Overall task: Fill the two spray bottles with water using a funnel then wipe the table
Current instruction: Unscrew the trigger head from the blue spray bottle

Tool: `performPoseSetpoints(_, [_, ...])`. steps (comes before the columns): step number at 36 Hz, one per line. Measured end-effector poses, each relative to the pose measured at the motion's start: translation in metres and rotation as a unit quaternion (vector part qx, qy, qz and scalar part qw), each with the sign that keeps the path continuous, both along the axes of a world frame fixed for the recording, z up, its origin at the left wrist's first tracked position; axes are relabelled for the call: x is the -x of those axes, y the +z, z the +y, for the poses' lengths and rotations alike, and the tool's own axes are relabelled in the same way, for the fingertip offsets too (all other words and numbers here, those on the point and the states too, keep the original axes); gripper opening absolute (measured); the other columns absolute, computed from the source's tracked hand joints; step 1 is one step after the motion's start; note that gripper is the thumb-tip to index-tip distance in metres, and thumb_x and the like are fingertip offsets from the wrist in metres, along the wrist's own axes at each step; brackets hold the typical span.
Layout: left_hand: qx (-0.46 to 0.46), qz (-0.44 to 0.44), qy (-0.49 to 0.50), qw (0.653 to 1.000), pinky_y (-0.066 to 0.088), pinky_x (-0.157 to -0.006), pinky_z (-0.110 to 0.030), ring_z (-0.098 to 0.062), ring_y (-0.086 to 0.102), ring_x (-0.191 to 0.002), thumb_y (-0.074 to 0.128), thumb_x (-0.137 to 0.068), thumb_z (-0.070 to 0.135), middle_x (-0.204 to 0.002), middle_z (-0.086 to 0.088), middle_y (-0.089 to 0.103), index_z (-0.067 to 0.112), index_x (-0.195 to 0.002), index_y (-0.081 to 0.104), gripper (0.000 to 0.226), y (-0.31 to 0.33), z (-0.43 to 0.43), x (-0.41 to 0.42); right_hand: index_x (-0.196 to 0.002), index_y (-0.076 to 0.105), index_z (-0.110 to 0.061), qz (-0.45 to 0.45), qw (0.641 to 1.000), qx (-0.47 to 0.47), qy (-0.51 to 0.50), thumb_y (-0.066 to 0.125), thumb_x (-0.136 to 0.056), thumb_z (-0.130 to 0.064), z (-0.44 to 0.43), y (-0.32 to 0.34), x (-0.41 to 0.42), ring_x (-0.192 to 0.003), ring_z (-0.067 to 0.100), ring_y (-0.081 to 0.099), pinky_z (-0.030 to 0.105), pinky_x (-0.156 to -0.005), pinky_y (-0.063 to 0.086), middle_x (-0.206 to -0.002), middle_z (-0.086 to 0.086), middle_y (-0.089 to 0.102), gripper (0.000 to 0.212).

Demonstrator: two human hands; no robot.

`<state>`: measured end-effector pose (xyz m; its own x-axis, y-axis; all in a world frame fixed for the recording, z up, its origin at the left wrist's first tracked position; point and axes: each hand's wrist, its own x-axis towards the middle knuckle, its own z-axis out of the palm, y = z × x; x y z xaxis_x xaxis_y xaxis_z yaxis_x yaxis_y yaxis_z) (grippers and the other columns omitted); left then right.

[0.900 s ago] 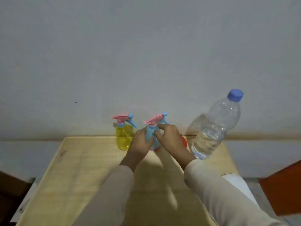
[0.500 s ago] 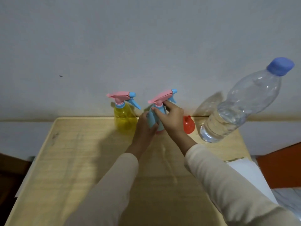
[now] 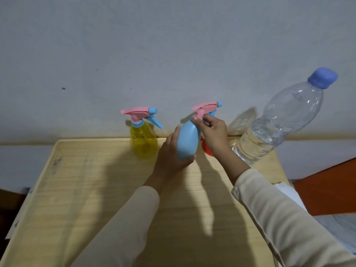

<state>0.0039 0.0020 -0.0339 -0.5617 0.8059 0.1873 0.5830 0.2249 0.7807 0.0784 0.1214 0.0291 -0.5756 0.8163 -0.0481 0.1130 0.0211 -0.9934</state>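
My left hand (image 3: 170,154) wraps around the base of a light blue spray bottle (image 3: 187,138), tilted and lifted off the wooden table (image 3: 86,189). My right hand (image 3: 212,132) pinches the neck of its pink trigger head (image 3: 205,108). A yellow spray bottle (image 3: 142,140) with a pink and blue head stands upright to the left, near the wall. A red funnel (image 3: 207,149) lies behind my right wrist, mostly hidden. A large clear water bottle (image 3: 279,122) with a blue cap stands at the table's back right, partly full.
A grey wall (image 3: 173,54) rises right behind the table's far edge. White paper or cloth (image 3: 289,193) lies off the table's right edge beside an orange surface (image 3: 327,185). Both my sleeves cross the table's near half.
The blue spray bottle has come up off the table and tilted, with my left hand now lower on its body. My right hand has stayed at the trigger head's neck.
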Motion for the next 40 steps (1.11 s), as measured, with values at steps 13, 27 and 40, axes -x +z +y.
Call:
performPoseSetpoints(13, [0.030,-0.089,-0.124,0.988,0.050,-0.092,-0.040,-0.019,0.053,-0.115,0.066,-0.068,0.063,-0.139,-0.002,0.044,0.039,-0.147,-0.005,0.109,0.028,-0.008,-0.003,-0.097,0.067,0.000,0.062,0.994,0.073,0.061,0.060,-0.090,-0.011,0.000,0.027,-0.027,-0.071,0.009,0.063,0.020,-0.070,0.051,-0.076,0.001,0.068,0.015])
performPoseSetpoints(27, [-0.018,-0.195,-0.108,0.975,0.047,-0.100,-0.041,-0.010,0.044,-0.127,0.074,-0.068,0.051,-0.145,0.011,0.035,0.063,-0.135,0.005,0.097,0.037,-0.025,-0.023,-0.090,0.061,-0.019,0.080,0.981,0.160,-0.073,0.079,-0.071,-0.031,-0.031,0.028,-0.023,-0.085,0.020,0.062,0.039,-0.084,0.051,-0.091,0.002,0.063,0.028])
performPoseSetpoints(40, [-0.042,-0.200,-0.117,0.972,0.048,-0.099,-0.036,-0.003,0.046,-0.125,0.074,-0.068,0.049,-0.145,0.017,0.036,0.057,-0.139,0.009,0.097,0.052,-0.047,-0.018,-0.101,0.061,-0.020,0.114,0.982,0.146,-0.037,0.073,-0.073,-0.036,-0.048,0.030,-0.020,-0.087,0.014,0.063,0.030,-0.078,0.051,-0.102,0.002,0.065,0.034])
